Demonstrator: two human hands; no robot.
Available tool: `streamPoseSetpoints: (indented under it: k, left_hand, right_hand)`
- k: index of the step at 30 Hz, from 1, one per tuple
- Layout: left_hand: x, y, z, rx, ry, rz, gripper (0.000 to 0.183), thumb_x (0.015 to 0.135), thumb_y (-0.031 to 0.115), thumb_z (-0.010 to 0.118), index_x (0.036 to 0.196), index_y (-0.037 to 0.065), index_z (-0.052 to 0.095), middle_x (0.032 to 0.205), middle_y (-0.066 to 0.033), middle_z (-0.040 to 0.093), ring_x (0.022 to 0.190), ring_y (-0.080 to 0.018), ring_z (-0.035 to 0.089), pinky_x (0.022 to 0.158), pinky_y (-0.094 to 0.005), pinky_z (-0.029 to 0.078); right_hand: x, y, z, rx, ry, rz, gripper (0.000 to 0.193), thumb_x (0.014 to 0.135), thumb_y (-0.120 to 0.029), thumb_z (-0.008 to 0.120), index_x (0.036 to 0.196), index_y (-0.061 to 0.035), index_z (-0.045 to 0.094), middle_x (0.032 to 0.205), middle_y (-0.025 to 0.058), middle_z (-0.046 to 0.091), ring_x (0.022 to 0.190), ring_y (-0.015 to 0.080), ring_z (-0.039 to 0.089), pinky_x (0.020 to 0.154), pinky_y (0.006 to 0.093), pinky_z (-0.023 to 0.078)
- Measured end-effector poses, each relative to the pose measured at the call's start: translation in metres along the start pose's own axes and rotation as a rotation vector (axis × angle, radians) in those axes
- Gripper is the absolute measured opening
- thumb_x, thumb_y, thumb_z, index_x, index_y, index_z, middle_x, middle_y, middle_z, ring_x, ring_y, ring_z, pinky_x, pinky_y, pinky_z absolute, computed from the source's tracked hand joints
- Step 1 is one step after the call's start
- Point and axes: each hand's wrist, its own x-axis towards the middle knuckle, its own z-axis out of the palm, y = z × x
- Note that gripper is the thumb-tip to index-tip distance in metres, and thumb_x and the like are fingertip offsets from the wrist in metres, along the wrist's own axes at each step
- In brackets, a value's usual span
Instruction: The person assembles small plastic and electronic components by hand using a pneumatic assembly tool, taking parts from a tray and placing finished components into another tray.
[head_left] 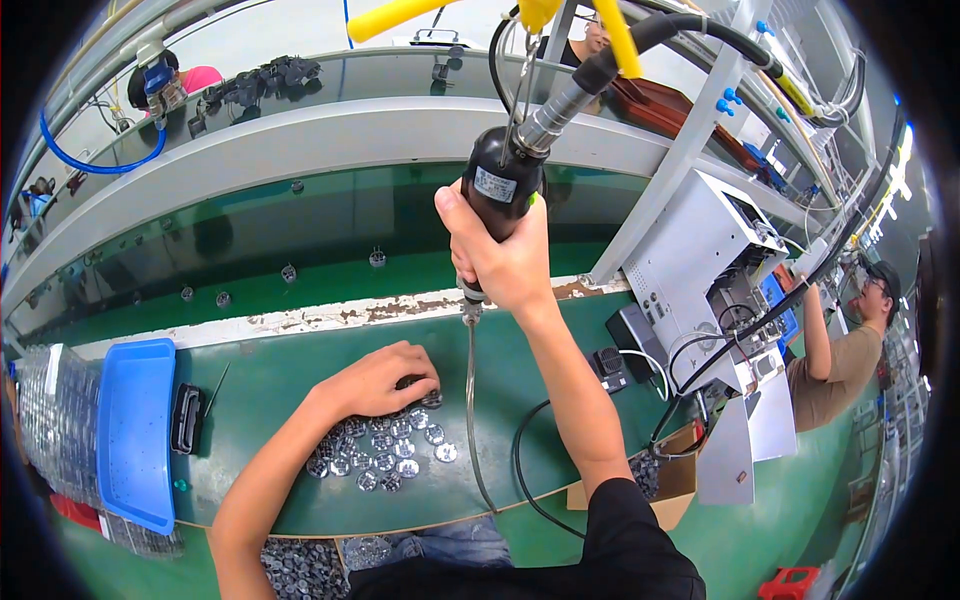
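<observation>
My right hand (500, 250) is wrapped around a black electric screwdriver (492, 190), which hangs from above with its bit end pointing down at the green bench (300, 350). My left hand (378, 382) rests low over the bench, its fingers curled and thumb closed on a small dark round part (408, 383), mostly hidden by the hand. Spread beneath and beside that hand lie several small round parts with shiny metallic faces (385, 462). From near the screwdriver's tip, a thin grey cable or tube (471, 400) runs down to the bench's front edge.
A blue tray (137, 430) stands at the left beside stacked clear plastic trays (62, 420). Behind is a conveyor (330, 215) carrying scattered parts. At right are a white machine (690, 270), a cardboard box (675, 500) and a co-worker (840, 360). Loose parts (300, 570) lie below the front edge.
</observation>
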Motion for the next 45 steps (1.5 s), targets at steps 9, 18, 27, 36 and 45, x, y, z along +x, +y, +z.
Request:
streamPoseSetpoints:
  k: [9,18,27,36,45]
  left_hand:
    - [-0.011,-0.014,-0.024,-0.017,0.036,-0.023,0.024,0.097,0.022,0.062,0.099,0.001,0.074,0.1,-0.0148,0.072,0.099,-0.0335,0.065,0.093,-0.0433,0.05]
    - [0.054,-0.131,-0.059,0.343,0.633,-0.517,0.068,0.08,0.045,0.081,0.128,0.002,0.057,0.104,-0.0162,0.067,0.091,-0.0325,0.065,0.083,-0.0433,0.053]
    - [0.122,-0.172,-0.036,0.287,0.525,-0.585,0.049,0.079,0.041,0.084,0.107,0.003,0.067,0.111,-0.0155,0.067,0.108,-0.0338,0.065,0.096,-0.0438,0.052]
    - [0.12,-0.156,-0.038,0.248,0.6,-0.452,0.029,0.077,0.024,0.084,0.094,0.004,0.071,0.096,-0.0137,0.069,0.094,-0.0307,0.068,0.086,-0.0418,0.055]
    - [0.064,-0.082,-0.041,0.076,0.419,-0.17,0.024,0.077,0.016,0.08,0.092,0.0,0.072,0.087,-0.0132,0.065,0.074,-0.0245,0.064,0.07,-0.0375,0.053]
  right_hand:
    - [0.0,0.0,0.001,-0.004,0.012,-0.005,0.023,0.093,-0.016,0.075,0.078,-0.0034,0.063,0.064,-0.0074,0.055,0.058,0.0009,0.043,0.052,0.0248,0.033]
    - [0.006,0.004,-0.002,-0.022,0.02,-0.034,0.022,0.093,-0.015,0.076,0.08,-0.0021,0.064,0.065,-0.0063,0.057,0.06,0.001,0.045,0.053,0.0245,0.034]
    - [0.006,0.003,-0.006,0.018,0.023,0.002,0.018,0.092,-0.014,0.076,0.084,-0.0002,0.066,0.071,-0.0029,0.064,0.064,0.0015,0.053,0.057,0.0233,0.042]
    - [0.003,-0.003,-0.002,0.019,0.012,-0.017,0.019,0.092,-0.014,0.076,0.084,-0.0001,0.066,0.07,-0.0039,0.063,0.064,0.0008,0.051,0.056,0.0224,0.041]
    - [0.001,-0.001,-0.003,0.005,0.019,-0.003,0.02,0.092,-0.012,0.075,0.079,-0.0028,0.063,0.067,-0.0064,0.057,0.061,0.0006,0.046,0.053,0.0238,0.036]
